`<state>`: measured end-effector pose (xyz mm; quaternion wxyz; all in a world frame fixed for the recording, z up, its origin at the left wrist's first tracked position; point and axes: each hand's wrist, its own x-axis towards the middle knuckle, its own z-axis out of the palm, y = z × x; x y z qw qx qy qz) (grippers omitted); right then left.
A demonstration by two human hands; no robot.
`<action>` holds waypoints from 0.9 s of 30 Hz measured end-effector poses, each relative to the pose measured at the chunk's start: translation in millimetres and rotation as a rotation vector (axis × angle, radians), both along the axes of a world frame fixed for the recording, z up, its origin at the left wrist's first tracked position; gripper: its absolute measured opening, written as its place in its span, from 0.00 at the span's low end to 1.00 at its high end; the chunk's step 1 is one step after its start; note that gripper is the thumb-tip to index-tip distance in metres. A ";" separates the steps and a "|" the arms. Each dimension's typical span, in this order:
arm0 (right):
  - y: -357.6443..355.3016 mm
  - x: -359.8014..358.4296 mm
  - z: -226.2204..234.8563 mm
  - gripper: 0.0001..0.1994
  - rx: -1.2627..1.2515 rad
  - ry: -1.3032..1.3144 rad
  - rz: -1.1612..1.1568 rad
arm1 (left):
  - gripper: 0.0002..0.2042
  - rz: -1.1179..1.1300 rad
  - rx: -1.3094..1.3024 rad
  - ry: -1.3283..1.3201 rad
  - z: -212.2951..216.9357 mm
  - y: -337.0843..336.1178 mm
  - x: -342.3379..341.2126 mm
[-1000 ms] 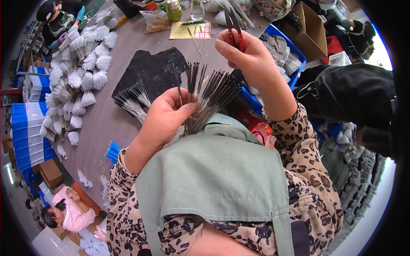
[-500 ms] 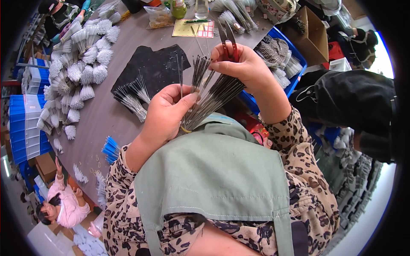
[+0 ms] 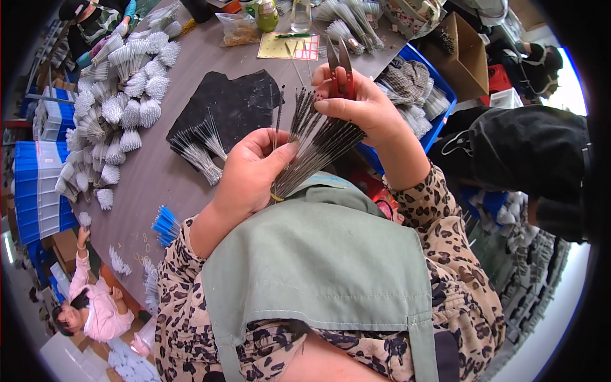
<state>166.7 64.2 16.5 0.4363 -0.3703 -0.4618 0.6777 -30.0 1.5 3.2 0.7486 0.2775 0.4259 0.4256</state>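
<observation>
My left hand (image 3: 250, 167) is closed on a fanned bundle of thin wire brushes (image 3: 318, 148) with black bristled tips, thumb pressed across the stems. A yellow band (image 3: 275, 197) circles the lower end, near my apron. One brush (image 3: 279, 108) stands apart, upright between the left fingers. In my right hand (image 3: 366, 108) is a pair of scissors (image 3: 344, 71) with red handles, blades pointing up and away from the brushes. The right thumb and fingertips are at the brush tips; whether they pinch one is unclear. Beyond lies a black cloth (image 3: 223, 99) with another wire bundle (image 3: 198, 153) at its near edge.
White-tipped bundles (image 3: 121, 95) are heaped along the table's left side. Blue sticks (image 3: 165, 224) lie near my left forearm. A yellow card (image 3: 286, 46), green container (image 3: 266, 16) and glass (image 3: 300, 16) stand farther back. A blue crate (image 3: 445, 114) is at right. Co-workers sit around.
The scissors have tilted more upright as my right hand shifted slightly. The brushes in my left hand are spread differently. At lower left, a co-worker's raised hand now holds a white bundle.
</observation>
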 end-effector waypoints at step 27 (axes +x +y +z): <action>3.6 2.6 -21.6 0.09 -0.029 0.107 0.125 | 0.08 0.020 -0.005 -0.050 2.9 1.8 -0.3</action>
